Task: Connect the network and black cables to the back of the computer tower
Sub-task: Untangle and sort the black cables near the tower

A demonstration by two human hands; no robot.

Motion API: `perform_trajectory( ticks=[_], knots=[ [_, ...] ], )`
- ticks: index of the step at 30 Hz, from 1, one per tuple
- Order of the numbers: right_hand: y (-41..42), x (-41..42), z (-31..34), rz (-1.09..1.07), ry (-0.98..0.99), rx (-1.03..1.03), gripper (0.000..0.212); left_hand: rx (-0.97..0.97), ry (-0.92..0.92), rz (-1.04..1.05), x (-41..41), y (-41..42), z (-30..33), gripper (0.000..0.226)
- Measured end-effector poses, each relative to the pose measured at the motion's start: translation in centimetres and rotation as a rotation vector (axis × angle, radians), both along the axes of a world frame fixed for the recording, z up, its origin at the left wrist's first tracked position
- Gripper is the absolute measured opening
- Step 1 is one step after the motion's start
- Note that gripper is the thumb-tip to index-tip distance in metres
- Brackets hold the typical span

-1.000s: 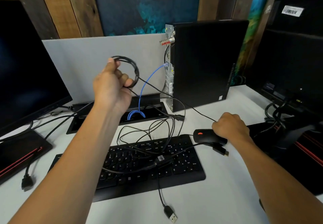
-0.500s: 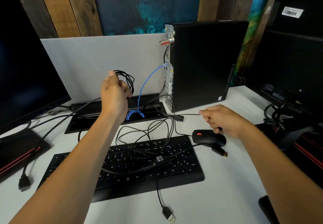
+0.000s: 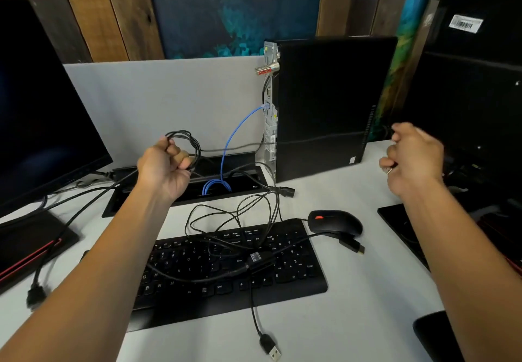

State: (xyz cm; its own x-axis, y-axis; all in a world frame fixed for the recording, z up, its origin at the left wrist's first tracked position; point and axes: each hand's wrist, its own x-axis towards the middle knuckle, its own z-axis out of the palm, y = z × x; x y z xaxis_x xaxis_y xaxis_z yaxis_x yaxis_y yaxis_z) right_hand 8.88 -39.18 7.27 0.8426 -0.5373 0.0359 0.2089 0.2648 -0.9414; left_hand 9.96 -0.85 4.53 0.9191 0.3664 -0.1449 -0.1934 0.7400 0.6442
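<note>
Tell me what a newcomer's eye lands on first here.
A thin black cable stretched taut across the computer tower, between the left hand gripping a cable coil and the raised right hand. Below, loose cables sprawl over the keyboard.

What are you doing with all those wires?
A person is hooking up a computer. The left hand grips a coiled black cable, and the right hand pinches its other end, stretched across the side of the computer tower. A blue network cable is already plugged into the tower's back. More loose cables lie over the keyboard, beside the mouse.
</note>
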Motion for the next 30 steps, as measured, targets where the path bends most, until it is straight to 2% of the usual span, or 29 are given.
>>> perform_trajectory(
  ticks=[3,12,16,19,21,25,30],
  knots=[
    [-0.6,0.7,-1.7,-0.059,0.081,0.048,0.025,0.056,0.028,-0.035,-0.1,0.4,-0.8,0.034],
    [-1.5,1.4,-2.3,-0.142,0.076,0.089,0.027,0.239,0.026,0.05,-0.6,0.8,-2.1,0.035],
    [-2.0,1.7,-2.4,-0.191,0.068,0.16,0.03,0.53,0.044,-0.079,-1.4,0.0,-2.8,0.044],
    [-2.7,1.7,-2.2,-0.211,0.054,0.196,0.03,0.629,0.069,-0.245,-2.1,0.0,-2.6,0.045],
    [-3.3,1.7,-2.2,-0.222,0.046,0.222,0.03,0.625,0.062,-0.328,-2.5,0.3,-2.2,0.04],
    [-3.6,1.9,-2.4,-0.227,0.048,0.236,0.032,0.491,-0.047,-0.472,-3.4,1.5,-1.6,0.03],
    [-2.5,2.3,-2.9,-0.146,0.09,0.257,0.035,0.545,-0.137,-0.565,-3.7,1.8,-1.8,0.028]
  ],
)
